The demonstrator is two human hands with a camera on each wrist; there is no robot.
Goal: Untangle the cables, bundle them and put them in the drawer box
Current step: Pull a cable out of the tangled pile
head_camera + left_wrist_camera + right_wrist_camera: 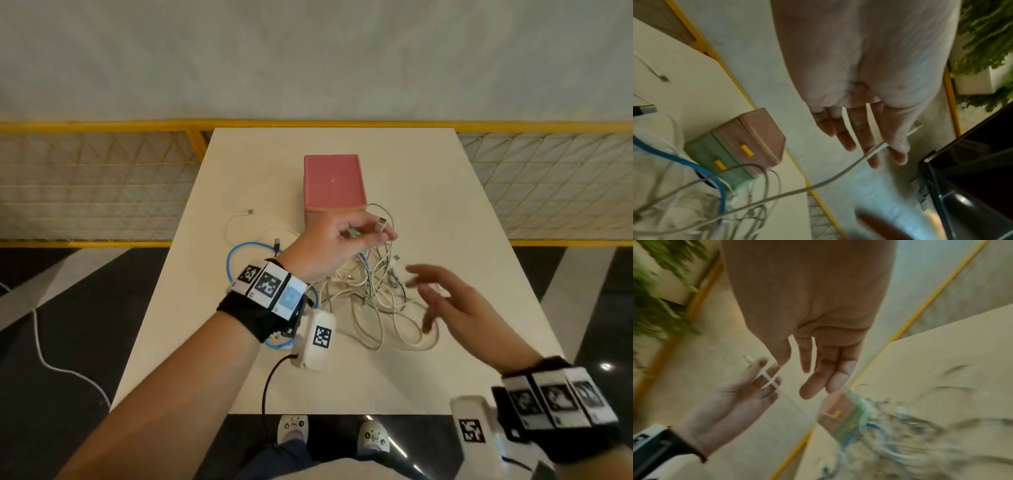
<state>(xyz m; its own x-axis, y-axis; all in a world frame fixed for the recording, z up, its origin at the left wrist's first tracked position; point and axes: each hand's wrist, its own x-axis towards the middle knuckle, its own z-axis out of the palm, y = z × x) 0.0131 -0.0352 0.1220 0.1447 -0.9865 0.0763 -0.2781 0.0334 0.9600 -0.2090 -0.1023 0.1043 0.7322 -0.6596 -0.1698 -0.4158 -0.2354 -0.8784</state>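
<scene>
A tangle of white cables (376, 308) lies mid-table, with a blue cable (236, 253) looping out to its left. Behind them stands the drawer box (332, 181), with a pink top, a green lower part and yellow handles (740, 146). My left hand (373, 234) is raised in front of the box. It pinches one white cable (877, 147) near its plug (382, 222), and the cable trails down into the pile. My right hand (421, 298) hovers over the tangle's right side with its fingers (818, 379) spread and nothing in them. It is blurred.
A separate white cable (236, 219) lies at the table's (445, 212) left, past the blue loop. A yellow-framed mesh fence (102, 185) runs behind the table. Dark floor lies on both sides, with a white cord (44, 356) on it at the left.
</scene>
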